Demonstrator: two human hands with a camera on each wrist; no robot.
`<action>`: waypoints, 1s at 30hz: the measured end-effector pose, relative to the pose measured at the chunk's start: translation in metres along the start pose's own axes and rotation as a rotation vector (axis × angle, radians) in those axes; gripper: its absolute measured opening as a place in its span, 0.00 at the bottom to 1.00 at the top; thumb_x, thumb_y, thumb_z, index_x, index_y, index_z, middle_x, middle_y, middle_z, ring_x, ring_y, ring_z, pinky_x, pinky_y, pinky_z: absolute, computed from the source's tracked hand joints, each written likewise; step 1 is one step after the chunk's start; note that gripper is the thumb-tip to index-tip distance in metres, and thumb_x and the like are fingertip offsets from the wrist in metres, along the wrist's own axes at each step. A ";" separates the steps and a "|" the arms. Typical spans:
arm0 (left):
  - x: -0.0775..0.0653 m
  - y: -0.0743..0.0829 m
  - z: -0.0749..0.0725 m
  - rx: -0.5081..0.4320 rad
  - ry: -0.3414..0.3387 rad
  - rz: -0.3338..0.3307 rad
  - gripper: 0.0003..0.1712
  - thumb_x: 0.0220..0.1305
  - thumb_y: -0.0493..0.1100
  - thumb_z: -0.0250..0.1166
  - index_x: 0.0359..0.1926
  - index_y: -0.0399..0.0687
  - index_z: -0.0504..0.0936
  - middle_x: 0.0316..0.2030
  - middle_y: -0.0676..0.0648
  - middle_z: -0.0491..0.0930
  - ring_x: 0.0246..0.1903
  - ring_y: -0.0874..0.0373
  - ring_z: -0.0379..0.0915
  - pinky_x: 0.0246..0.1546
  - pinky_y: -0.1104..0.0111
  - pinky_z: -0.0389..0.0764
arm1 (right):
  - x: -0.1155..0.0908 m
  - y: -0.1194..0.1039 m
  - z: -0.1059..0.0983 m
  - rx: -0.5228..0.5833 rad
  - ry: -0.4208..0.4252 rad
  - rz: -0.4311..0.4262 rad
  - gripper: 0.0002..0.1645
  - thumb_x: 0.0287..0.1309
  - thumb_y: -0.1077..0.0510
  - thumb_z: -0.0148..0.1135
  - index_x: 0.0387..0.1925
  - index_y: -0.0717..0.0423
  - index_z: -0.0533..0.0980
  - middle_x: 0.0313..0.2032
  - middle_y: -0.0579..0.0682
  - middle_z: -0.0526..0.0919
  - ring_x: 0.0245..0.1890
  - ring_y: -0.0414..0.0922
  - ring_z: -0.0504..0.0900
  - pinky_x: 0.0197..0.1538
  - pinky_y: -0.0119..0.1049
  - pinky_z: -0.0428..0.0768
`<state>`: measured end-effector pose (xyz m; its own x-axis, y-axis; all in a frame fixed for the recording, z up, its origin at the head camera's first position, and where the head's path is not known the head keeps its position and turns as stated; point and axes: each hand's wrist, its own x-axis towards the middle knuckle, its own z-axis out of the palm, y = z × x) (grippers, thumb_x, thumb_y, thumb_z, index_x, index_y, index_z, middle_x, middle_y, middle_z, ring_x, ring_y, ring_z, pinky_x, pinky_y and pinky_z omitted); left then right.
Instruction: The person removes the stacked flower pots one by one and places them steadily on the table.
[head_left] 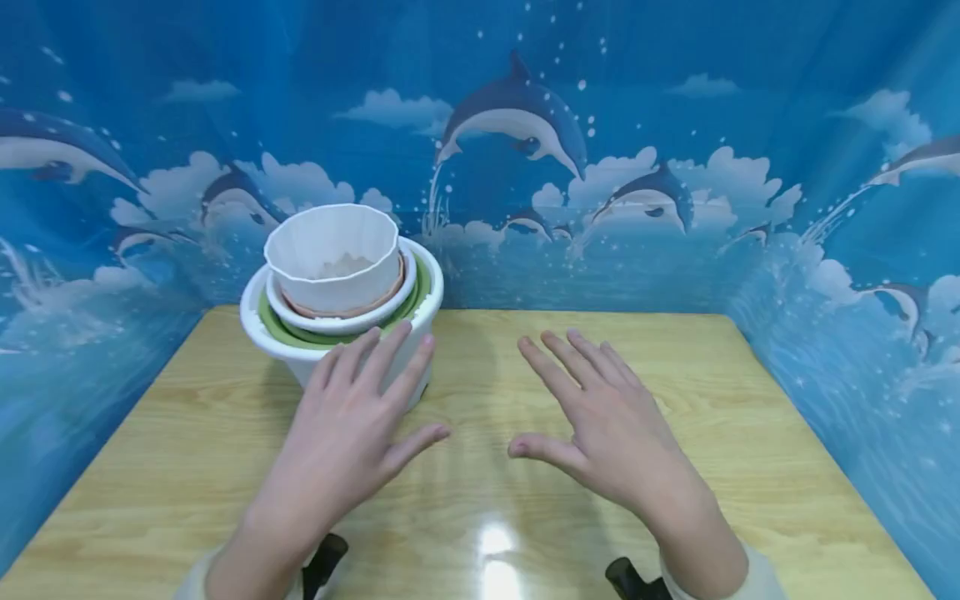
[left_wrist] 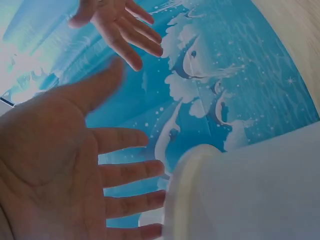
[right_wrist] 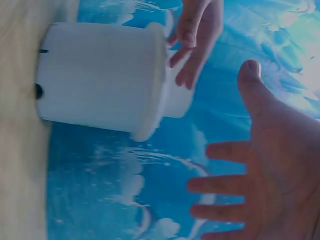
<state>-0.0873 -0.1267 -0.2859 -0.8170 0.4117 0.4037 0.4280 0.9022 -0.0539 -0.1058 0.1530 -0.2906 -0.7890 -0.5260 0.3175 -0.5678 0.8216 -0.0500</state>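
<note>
On the left of the table stands a nested stack of plant pots. Its outermost is a large white pot (head_left: 255, 321) with a wide rim. Inside it show a green pot (head_left: 427, 287), a smaller white pot (head_left: 352, 323), a thin brownish rim and, on top, a white faceted pot (head_left: 333, 287) with a greyish patch at its bottom. My left hand (head_left: 341, 442) is spread with straight fingers, its fingertips overlapping the large pot's front in the head view. Farther right, my right hand (head_left: 611, 429) hovers over the table, fingers straight and thumb out, holding nothing.
A light wood table (head_left: 750, 417) carries the pots. Blue dolphin-print curtains (head_left: 645, 100) enclose its back and both sides. Black fittings (head_left: 326, 562) show by both wrists, and light glares off the table's near middle.
</note>
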 end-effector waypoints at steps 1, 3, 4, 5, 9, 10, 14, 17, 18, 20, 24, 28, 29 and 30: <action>0.000 -0.002 0.001 0.003 0.009 -0.007 0.51 0.58 0.73 0.63 0.76 0.55 0.61 0.73 0.41 0.62 0.67 0.36 0.62 0.64 0.38 0.65 | 0.002 0.000 0.004 0.014 0.039 -0.020 0.56 0.55 0.20 0.51 0.78 0.39 0.53 0.73 0.52 0.64 0.74 0.56 0.60 0.72 0.60 0.61; 0.000 -0.006 0.003 0.005 0.027 -0.029 0.50 0.57 0.68 0.68 0.75 0.54 0.63 0.69 0.40 0.67 0.64 0.37 0.65 0.62 0.39 0.67 | 0.007 0.001 0.015 0.045 0.110 -0.061 0.52 0.56 0.22 0.55 0.75 0.40 0.59 0.69 0.52 0.70 0.70 0.54 0.66 0.69 0.57 0.67; 0.001 -0.008 0.003 0.003 0.032 -0.044 0.49 0.56 0.65 0.70 0.74 0.54 0.64 0.68 0.41 0.69 0.63 0.37 0.66 0.61 0.39 0.68 | 0.009 0.001 0.020 0.060 0.140 -0.080 0.49 0.56 0.24 0.57 0.74 0.41 0.62 0.68 0.51 0.72 0.69 0.53 0.69 0.68 0.55 0.70; 0.001 -0.010 0.004 0.001 0.038 -0.059 0.48 0.56 0.64 0.72 0.74 0.53 0.66 0.66 0.41 0.71 0.62 0.38 0.67 0.61 0.39 0.69 | 0.012 0.001 0.025 0.077 0.165 -0.097 0.47 0.56 0.26 0.59 0.72 0.42 0.65 0.66 0.50 0.74 0.67 0.51 0.71 0.66 0.53 0.72; 0.002 -0.019 0.008 -0.012 0.082 -0.090 0.45 0.55 0.56 0.75 0.71 0.51 0.70 0.60 0.42 0.77 0.58 0.39 0.72 0.55 0.41 0.73 | 0.018 -0.001 0.044 0.129 0.222 -0.138 0.41 0.56 0.33 0.66 0.67 0.44 0.71 0.62 0.47 0.78 0.63 0.48 0.75 0.62 0.49 0.77; 0.003 -0.022 0.010 -0.017 0.102 -0.089 0.43 0.55 0.54 0.76 0.70 0.50 0.71 0.58 0.42 0.78 0.56 0.39 0.73 0.54 0.41 0.74 | 0.020 -0.001 0.047 0.138 0.230 -0.146 0.40 0.56 0.34 0.67 0.67 0.44 0.72 0.61 0.47 0.78 0.62 0.48 0.76 0.62 0.49 0.77; 0.009 -0.033 0.016 -0.058 0.210 -0.086 0.32 0.56 0.46 0.76 0.62 0.47 0.79 0.50 0.43 0.81 0.47 0.42 0.76 0.44 0.47 0.79 | 0.028 -0.006 0.054 0.166 0.244 -0.168 0.38 0.57 0.38 0.68 0.66 0.45 0.72 0.61 0.47 0.78 0.61 0.48 0.76 0.60 0.49 0.79; 0.013 -0.037 0.020 -0.092 0.284 -0.087 0.23 0.56 0.40 0.75 0.54 0.45 0.83 0.44 0.44 0.80 0.41 0.44 0.75 0.38 0.50 0.78 | 0.032 -0.011 0.057 0.185 0.247 -0.182 0.36 0.58 0.38 0.67 0.66 0.45 0.73 0.60 0.47 0.78 0.60 0.48 0.77 0.59 0.48 0.79; 0.014 -0.038 0.022 -0.098 0.304 -0.085 0.21 0.56 0.38 0.75 0.51 0.44 0.84 0.42 0.44 0.79 0.40 0.44 0.74 0.37 0.51 0.77 | 0.033 -0.012 0.058 0.193 0.248 -0.187 0.36 0.59 0.38 0.66 0.66 0.45 0.73 0.60 0.47 0.78 0.60 0.48 0.77 0.59 0.48 0.79; 0.016 -0.040 0.024 -0.111 0.341 -0.074 0.16 0.56 0.34 0.73 0.47 0.41 0.85 0.40 0.44 0.79 0.39 0.44 0.73 0.36 0.52 0.77 | 0.036 -0.015 0.060 0.210 0.259 -0.199 0.35 0.60 0.38 0.66 0.65 0.46 0.73 0.60 0.48 0.78 0.60 0.48 0.77 0.60 0.47 0.79; 0.020 -0.041 0.030 -0.129 0.394 -0.036 0.12 0.56 0.28 0.67 0.43 0.38 0.84 0.39 0.42 0.79 0.40 0.42 0.71 0.38 0.52 0.75 | 0.046 -0.019 0.065 0.240 0.300 -0.230 0.34 0.60 0.41 0.67 0.66 0.46 0.73 0.61 0.48 0.78 0.61 0.48 0.76 0.63 0.45 0.76; 0.021 -0.037 0.032 -0.137 0.397 0.007 0.13 0.53 0.29 0.66 0.41 0.40 0.85 0.38 0.43 0.80 0.39 0.44 0.71 0.38 0.53 0.74 | 0.059 -0.023 0.070 0.261 0.380 -0.266 0.37 0.55 0.48 0.73 0.66 0.46 0.72 0.63 0.51 0.76 0.62 0.50 0.74 0.64 0.45 0.75; 0.021 -0.035 0.032 -0.139 0.389 0.017 0.13 0.53 0.29 0.67 0.41 0.41 0.85 0.38 0.44 0.81 0.39 0.45 0.71 0.37 0.54 0.74 | 0.062 -0.024 0.070 0.264 0.402 -0.275 0.38 0.54 0.49 0.74 0.66 0.45 0.72 0.63 0.52 0.75 0.63 0.51 0.73 0.65 0.45 0.74; 0.020 -0.033 0.031 -0.140 0.379 0.027 0.13 0.52 0.30 0.68 0.41 0.41 0.85 0.38 0.45 0.81 0.39 0.45 0.71 0.36 0.55 0.74 | 0.066 -0.025 0.070 0.264 0.425 -0.284 0.39 0.53 0.50 0.75 0.66 0.45 0.72 0.64 0.53 0.74 0.63 0.51 0.73 0.65 0.46 0.74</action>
<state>-0.1297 -0.1438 -0.3043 -0.6156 0.3351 0.7133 0.5173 0.8546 0.0450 -0.1597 0.0821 -0.3350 -0.4645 -0.5383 0.7032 -0.8260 0.5496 -0.1248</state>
